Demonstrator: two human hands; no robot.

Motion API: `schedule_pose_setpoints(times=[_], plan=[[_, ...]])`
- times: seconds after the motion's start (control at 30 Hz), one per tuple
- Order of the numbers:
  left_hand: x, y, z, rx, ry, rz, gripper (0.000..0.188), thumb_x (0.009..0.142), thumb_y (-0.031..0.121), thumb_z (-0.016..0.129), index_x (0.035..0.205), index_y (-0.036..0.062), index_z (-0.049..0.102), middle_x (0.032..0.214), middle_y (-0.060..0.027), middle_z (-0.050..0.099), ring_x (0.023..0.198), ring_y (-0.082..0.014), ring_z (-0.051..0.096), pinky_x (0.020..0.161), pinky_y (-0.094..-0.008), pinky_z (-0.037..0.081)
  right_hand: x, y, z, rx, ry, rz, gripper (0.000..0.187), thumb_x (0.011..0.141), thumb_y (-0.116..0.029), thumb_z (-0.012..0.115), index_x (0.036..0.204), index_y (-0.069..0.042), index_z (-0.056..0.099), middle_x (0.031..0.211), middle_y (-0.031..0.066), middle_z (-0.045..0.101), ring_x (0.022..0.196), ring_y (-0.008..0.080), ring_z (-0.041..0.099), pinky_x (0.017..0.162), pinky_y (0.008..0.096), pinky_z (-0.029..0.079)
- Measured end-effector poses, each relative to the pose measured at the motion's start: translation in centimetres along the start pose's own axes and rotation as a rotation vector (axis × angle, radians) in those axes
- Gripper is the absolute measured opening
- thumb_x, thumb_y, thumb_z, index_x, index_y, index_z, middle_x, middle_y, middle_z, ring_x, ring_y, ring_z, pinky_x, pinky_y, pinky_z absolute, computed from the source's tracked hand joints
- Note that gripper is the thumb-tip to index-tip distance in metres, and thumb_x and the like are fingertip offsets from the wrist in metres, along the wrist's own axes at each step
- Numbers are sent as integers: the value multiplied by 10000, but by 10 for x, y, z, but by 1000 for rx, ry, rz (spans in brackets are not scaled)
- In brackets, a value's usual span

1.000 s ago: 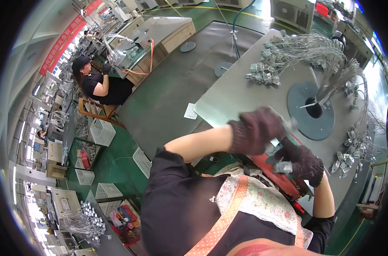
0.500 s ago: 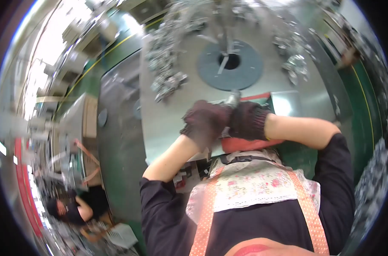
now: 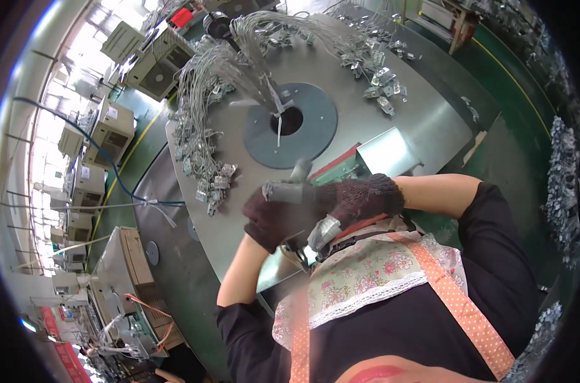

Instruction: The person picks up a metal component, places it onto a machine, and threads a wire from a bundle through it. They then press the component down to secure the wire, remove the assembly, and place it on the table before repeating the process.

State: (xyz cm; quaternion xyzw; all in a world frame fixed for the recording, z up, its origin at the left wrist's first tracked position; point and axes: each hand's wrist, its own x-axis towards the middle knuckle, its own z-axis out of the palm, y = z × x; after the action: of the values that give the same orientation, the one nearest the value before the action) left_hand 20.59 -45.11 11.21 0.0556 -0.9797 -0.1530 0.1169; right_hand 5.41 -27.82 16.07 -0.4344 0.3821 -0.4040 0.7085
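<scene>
Both hands wear dark maroon knit gloves with grey tape on some fingers. They are close together over the front edge of a metal table (image 3: 239,210). My left hand (image 3: 274,214) is curled, its taped fingers against the right glove. My right hand (image 3: 360,198) is bent inward, with a taped finger (image 3: 325,231) pointing down toward the apron. Whatever lies between the fingers is hidden by the gloves. Just beyond the hands sits a red-edged tray (image 3: 341,165), next to a shiny metal plate (image 3: 392,152).
A grey disc (image 3: 319,137) with a central hole lies on the table. White wires (image 3: 223,67) fan out around it, ending in clusters of small metal parts (image 3: 204,182) at left and more metal pieces (image 3: 380,86) at right. Beige machines (image 3: 156,70) stand at far left.
My view has turned, so the table and disc appear shifted left and tilted. Both hands have stayed together, and the right one's taped finger now shows below.
</scene>
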Motion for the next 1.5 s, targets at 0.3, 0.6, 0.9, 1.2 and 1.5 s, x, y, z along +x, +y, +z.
schedule_pose_setpoints(times=[0.3,0.6,0.9,1.2,1.5], plan=[[31,53,-15,-132,-344,-192,419,930,335,671,1243,58,650,993,-157,724,853,-274,707,772,-369,533,34,19,-29,-962,244,-348,635,807,-312,740,1388,-121,567,1175,193,679,1018,327,677,870,428,530],[41,-13,-34,-255,106,-558,474,915,252,768,1300,34,595,1056,-93,724,922,-211,689,856,-344,544,36,26,-102,-1322,673,-819,518,895,-132,603,1402,-77,508,1176,212,627,904,350,670,807,409,546],[54,39,77,-1614,-262,-493,375,1019,233,582,1312,-1,580,1223,-115,693,1050,-223,694,937,-341,547,77,5,-138,-2156,756,-661,349,883,-201,601,1229,-159,613,1293,115,599,1420,452,394,1143,710,305],[57,88,80,-749,-273,-432,143,877,135,706,988,56,752,873,-40,751,725,-124,663,705,-303,556,44,-21,-97,-2254,310,-11,488,827,-347,633,1299,-230,601,1412,198,468,1404,452,405,1087,642,358],[63,77,71,-526,-184,-1,258,950,306,645,995,72,745,928,-203,726,855,-380,700,757,-432,554,52,64,-144,-1290,-112,-505,768,704,-327,754,1387,-79,506,955,193,668,885,406,668,758,433,539]])
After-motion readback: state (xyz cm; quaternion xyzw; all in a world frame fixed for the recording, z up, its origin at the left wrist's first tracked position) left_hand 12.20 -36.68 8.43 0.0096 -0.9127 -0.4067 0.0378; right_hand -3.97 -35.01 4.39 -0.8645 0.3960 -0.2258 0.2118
